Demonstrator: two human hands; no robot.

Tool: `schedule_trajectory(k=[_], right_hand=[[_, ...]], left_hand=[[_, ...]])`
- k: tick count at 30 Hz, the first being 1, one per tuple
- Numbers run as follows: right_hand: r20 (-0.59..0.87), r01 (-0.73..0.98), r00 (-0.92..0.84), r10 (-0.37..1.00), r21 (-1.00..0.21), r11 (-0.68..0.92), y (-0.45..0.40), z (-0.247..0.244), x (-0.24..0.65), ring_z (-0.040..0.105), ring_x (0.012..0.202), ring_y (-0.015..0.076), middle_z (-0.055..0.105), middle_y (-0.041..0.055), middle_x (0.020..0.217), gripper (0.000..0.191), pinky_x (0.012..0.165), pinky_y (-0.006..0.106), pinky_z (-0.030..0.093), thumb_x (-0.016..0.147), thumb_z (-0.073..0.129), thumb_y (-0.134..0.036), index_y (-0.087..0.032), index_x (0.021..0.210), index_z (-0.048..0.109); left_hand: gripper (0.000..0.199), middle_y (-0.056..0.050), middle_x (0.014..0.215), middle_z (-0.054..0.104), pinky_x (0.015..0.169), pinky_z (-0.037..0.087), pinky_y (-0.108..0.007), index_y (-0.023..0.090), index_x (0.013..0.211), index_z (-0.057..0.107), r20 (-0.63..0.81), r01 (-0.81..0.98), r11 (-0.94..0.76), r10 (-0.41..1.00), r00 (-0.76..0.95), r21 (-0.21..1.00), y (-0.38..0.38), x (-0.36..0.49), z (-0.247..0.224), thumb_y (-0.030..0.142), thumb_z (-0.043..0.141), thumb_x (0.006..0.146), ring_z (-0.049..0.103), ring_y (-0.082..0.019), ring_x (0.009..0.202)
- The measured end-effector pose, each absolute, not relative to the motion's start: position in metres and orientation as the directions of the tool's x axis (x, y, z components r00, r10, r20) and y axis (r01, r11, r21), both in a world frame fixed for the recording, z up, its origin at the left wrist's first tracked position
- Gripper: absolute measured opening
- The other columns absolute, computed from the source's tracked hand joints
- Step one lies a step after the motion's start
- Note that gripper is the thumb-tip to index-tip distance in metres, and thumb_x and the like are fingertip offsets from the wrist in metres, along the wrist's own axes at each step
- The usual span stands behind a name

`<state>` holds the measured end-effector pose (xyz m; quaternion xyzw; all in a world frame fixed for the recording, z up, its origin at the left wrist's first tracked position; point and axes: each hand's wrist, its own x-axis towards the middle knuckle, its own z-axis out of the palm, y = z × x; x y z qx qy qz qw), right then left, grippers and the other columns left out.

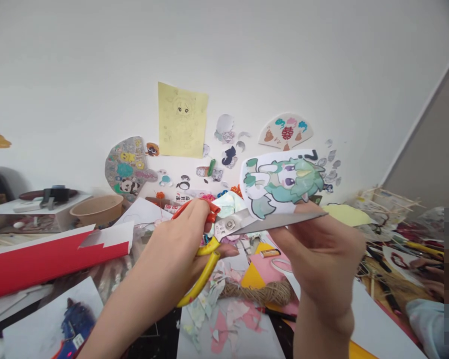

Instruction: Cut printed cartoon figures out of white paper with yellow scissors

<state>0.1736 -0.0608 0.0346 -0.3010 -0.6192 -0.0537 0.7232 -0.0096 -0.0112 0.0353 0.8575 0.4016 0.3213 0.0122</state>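
Scissors (230, 224) sitting in left hand (187, 234), fingers closed round handles, right hand (318, 249) pinching paper cutout (284, 182) beside blades.

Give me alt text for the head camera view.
A left hand works red-and-yellow scissors at the edge of a teal-haired cartoon cutout held in the right hand, above a desk strewn with paper scraps; drawings cover part of the white wall.

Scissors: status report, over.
Left hand on scissors; right hand holding paper cutout, its edge at the blades. Paper scraps and twine below, apparently not in the way.
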Motion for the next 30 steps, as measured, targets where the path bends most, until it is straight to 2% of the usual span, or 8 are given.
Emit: schedule_trajectory(k=[11,15,23,30], right_hand=[[0.933,0.435,0.249,0.26,-0.347,0.831,-0.056,0.035,0.168,0.06,0.068,0.0149,0.064,-0.0019,0.068,0.02,0.063,0.03,0.052,0.078,0.068,-0.004,-0.023,0.078,0.074],[0.924,0.396,0.215,0.315,-0.377,0.837,-0.055,0.034,0.172,0.064,0.073,0.0155,0.069,-0.0009,0.075,0.021,0.067,0.03,0.056,0.079,0.068,-0.005,-0.023,0.083,0.076],[0.926,0.387,0.231,0.298,-0.368,0.845,-0.053,0.034,0.177,0.06,0.066,0.013,0.063,-0.0026,0.067,0.021,0.061,0.027,0.056,0.08,0.068,-0.004,-0.024,0.078,0.074],[0.939,0.377,0.242,0.243,-0.322,0.868,-0.051,0.032,0.172,0.069,0.079,0.0152,0.074,-0.0017,0.082,0.034,0.073,0.029,0.06,0.079,0.066,0.001,-0.027,0.095,0.079]], left_hand=[[0.036,0.0,0.084,0.058,0.059,0.032,-0.029,0.026,0.09,0.036,0.537,0.686,-0.672,0.702,0.468,0.281,-0.013,-0.014,0.036,0.057,0.052,0.092,0.051,-0.019,0.065],[0.039,0.0,0.082,0.055,0.058,0.032,-0.029,0.026,0.089,0.036,0.565,0.688,-0.678,0.684,0.461,0.259,-0.011,-0.014,0.036,0.062,0.051,0.091,0.049,-0.02,0.064],[0.042,-0.001,0.085,0.056,0.059,0.035,-0.03,0.025,0.092,0.037,0.567,0.693,-0.678,0.681,0.464,0.247,-0.01,-0.016,0.036,0.066,0.047,0.091,0.049,-0.02,0.067],[0.042,-0.002,0.087,0.057,0.061,0.035,-0.031,0.025,0.091,0.037,0.522,0.703,-0.654,0.718,0.46,0.28,-0.011,-0.014,0.037,0.066,0.046,0.091,0.052,-0.021,0.069]])
